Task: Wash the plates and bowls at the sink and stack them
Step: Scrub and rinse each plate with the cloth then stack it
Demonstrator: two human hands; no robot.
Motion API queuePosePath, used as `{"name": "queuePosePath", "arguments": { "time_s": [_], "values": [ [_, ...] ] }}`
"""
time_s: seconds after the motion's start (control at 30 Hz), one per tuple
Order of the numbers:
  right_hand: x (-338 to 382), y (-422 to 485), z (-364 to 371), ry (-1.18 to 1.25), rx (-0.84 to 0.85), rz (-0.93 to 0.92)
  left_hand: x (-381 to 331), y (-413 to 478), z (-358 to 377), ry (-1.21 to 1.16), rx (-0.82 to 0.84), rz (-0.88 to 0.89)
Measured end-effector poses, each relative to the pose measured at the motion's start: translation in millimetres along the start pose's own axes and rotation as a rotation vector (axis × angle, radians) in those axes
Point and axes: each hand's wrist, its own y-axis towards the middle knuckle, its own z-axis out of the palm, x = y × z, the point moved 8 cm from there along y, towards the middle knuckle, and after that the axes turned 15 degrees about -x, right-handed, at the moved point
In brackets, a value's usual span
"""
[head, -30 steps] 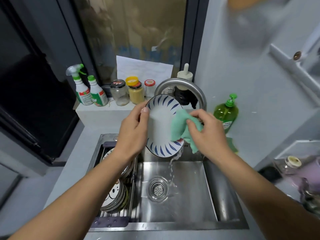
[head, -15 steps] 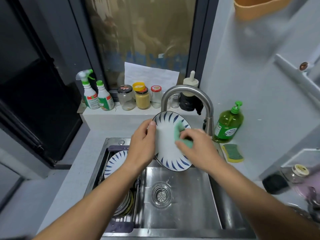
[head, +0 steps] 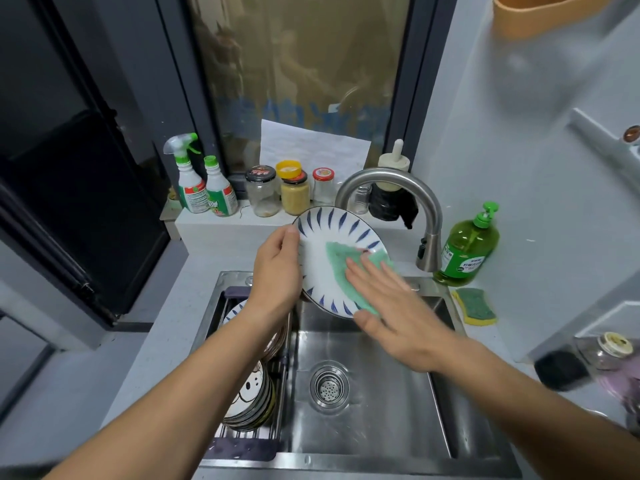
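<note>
Head view: a white plate (head: 320, 251) with blue strokes round its rim is being held up over the back part of the sink (head: 388, 414), tilted so that its face is being shown to the camera. It is being gripped at its left edge by the left hand (head: 277, 271), with the thumb lying on the front of the rim and the other fingers curled behind it. A green cloth (head: 339, 268) is being pressed flat against the face of the plate by the right hand (head: 394, 310). The fingers of this hand are being kept straight and close together on the cloth, and the thumb is being held out near the plate's lower rim.

Behind the plate a curved faucet (head: 391, 181) is standing, with its spout pointing down to the right of the plate. At the left side of the sink a stack of plates and bowls (head: 251, 400) is being kept in a rack (head: 242, 445), partly hidden under the left forearm. To the right of the faucet a green soap bottle (head: 467, 247) is standing, and a yellow and green sponge (head: 476, 304) is lying in front of it. Two spray bottles (head: 204, 185) and several jars (head: 294, 192) are standing in a row on the ledge behind. Whether water is running cannot be told.
</note>
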Motion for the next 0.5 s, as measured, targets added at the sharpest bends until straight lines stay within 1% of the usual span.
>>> {"name": "queuePosePath", "arguments": {
  "time_s": [0.03, 0.13, 0.17, 0.2, 0.23, 0.3, 0.33, 0.37, 0.43, 0.5],
  "values": [
    [15, -3, 6, 0.076, 0.013, 0.030, 0, 0, 0, 0.020, -0.018, 0.020],
    [56, -2, 15, 0.402, 0.005, 0.161, 4, -5, -2, 0.076, -0.048, 0.065],
    [63, -1, 17, 0.458, 0.008, 0.185, 8, -7, -3, 0.065, -0.054, 0.061],
    [67, 0, 16, 0.448, 0.020, 0.169, 11, -7, -4, 0.049, -0.053, 0.050],
    [67, -1, 14, 0.368, 0.037, 0.111, 14, -6, -5, 0.035, -0.043, 0.035],
    [49, -8, 12, 0.092, 0.061, -0.078, 18, -1, -8, 0.032, -0.014, -0.001],
    [31, -12, 11, -0.041, 0.074, -0.138, 19, 1, -11, 0.037, -0.001, -0.017],
    [10, -14, 8, -0.150, 0.089, -0.147, 18, 3, -12, 0.044, 0.012, -0.026],
    [-25, -13, 1, -0.279, 0.127, -0.087, 17, 3, -13, 0.066, 0.032, -0.023],
    [-24, -12, 5, -0.261, 0.144, -0.077, 21, 1, -14, 0.078, 0.007, -0.044]
  ]
}}
